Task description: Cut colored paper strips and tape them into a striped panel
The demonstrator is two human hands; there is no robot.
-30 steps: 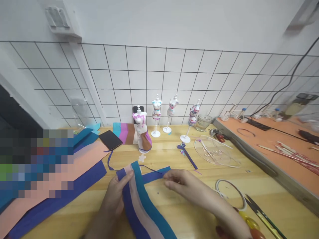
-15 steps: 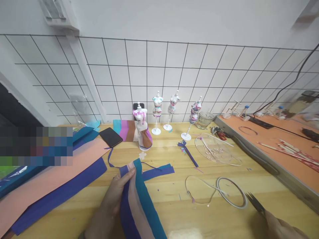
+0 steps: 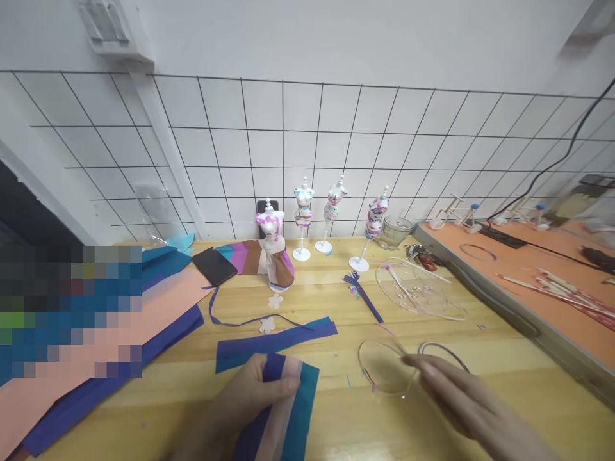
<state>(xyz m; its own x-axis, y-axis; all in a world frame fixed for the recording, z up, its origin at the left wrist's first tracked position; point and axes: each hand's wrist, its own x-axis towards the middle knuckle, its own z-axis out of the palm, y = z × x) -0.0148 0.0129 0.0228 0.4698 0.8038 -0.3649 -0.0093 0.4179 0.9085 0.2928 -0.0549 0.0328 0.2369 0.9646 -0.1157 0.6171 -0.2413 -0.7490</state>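
Observation:
My left hand [image 3: 262,390] grips a striped fabric strip [image 3: 288,410], banded in purple, pale pink and teal, with the thumb across its upper end. The strip's lower end runs out of view. Just behind this hand lies a flat purple and blue strip [image 3: 288,336]. My right hand [image 3: 456,394] is closed in a pinch above the clear loop [image 3: 365,346] and a grey ring [image 3: 446,349], partly covering both. The fork at its fingertips is blurred and mostly hidden. A thin purple ribbon [image 3: 214,314] and two flower cutouts [image 3: 266,325] lie farther back.
Several small white dress forms [image 3: 302,214] stand near the tiled wall, one wearing a skirt [image 3: 281,269]. At left are a black phone [image 3: 214,266] and long fabric pieces [image 3: 163,307]. At right are a glass [image 3: 394,232], a clear dish [image 3: 413,288] and an orange board [image 3: 542,256].
My right hand has swept left and up from the lower right corner, over the rings. My left hand has moved down and right with the striped strip, uncovering a second flower cutout.

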